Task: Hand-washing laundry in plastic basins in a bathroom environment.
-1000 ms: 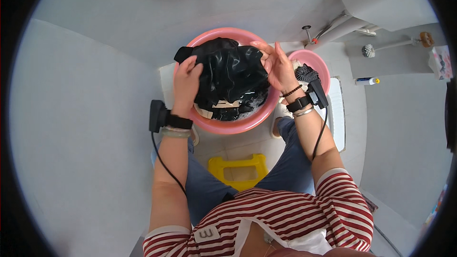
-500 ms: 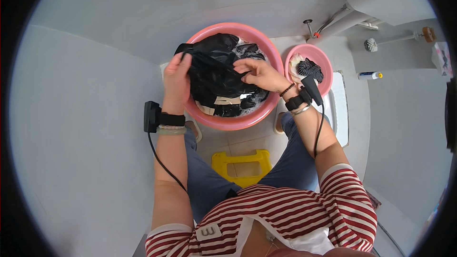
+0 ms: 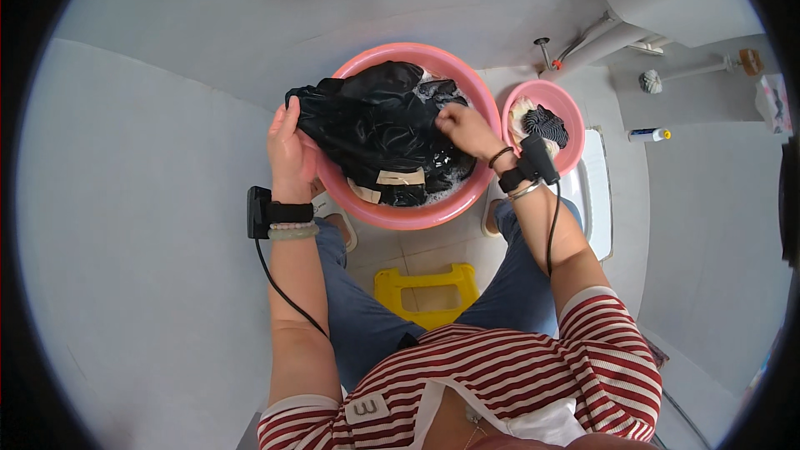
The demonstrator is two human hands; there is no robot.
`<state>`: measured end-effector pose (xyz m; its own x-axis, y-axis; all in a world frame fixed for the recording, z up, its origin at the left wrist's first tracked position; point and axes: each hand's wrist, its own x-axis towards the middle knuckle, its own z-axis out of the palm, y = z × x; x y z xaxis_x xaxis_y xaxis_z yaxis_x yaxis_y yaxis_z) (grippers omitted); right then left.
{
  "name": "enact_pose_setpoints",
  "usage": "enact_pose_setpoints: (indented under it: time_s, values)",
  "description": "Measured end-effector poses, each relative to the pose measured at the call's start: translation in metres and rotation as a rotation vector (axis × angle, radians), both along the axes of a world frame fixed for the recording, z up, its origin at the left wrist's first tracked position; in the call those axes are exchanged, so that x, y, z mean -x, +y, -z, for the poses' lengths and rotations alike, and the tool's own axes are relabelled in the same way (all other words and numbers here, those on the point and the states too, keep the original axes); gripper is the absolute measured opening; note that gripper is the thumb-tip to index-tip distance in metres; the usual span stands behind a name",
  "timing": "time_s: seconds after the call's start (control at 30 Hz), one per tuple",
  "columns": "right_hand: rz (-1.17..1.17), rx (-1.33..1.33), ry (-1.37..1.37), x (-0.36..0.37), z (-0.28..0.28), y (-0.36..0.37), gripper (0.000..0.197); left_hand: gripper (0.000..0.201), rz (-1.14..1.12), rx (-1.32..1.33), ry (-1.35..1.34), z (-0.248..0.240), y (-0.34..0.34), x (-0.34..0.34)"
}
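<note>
Black garment (image 3: 367, 121) sprawls across the pink tub (image 3: 402, 218), its edge clamped in the left hand's grip (image 3: 292, 152); I can't tell whether the right hand's grip (image 3: 468, 132) holds any.

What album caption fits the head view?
Left hand holds shiny black cloth over a big round pink basin, right hand nearby.

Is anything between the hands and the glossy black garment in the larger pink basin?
Nothing visible. The left hand holds the glossy black garment by its left end; the right hand is curled at its right side, though whether it grips is unclear.
</note>
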<state>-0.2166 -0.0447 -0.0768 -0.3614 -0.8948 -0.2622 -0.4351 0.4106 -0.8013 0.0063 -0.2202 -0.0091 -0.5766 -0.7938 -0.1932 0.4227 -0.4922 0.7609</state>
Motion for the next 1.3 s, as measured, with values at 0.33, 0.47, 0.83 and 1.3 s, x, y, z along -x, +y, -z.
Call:
enact_pose_setpoints:
  time_s: [0.33, 0.47, 0.83, 1.3]
  values:
    - [0.514, 0.396, -0.829, 0.021, -0.034, -0.005, 0.012, 0.016, -0.073, -0.075, -0.083, 0.001, -0.004, -0.006]
    - [0.499, 0.479, -0.929, 0.021, -0.044, -0.003, 0.013, 0.015, -0.093, -0.088, -0.085, 0.002, -0.004, -0.004]
    - [0.475, 0.458, -0.969, 0.029, -0.039, -0.001, 0.010, 0.016, -0.058, -0.086, -0.168, 0.007, -0.005, -0.005]
    - [0.488, 0.451, -0.976, 0.034, -0.042, -0.001, 0.021, 0.014, -0.046, -0.131, -0.288, 0.014, -0.008, -0.004]
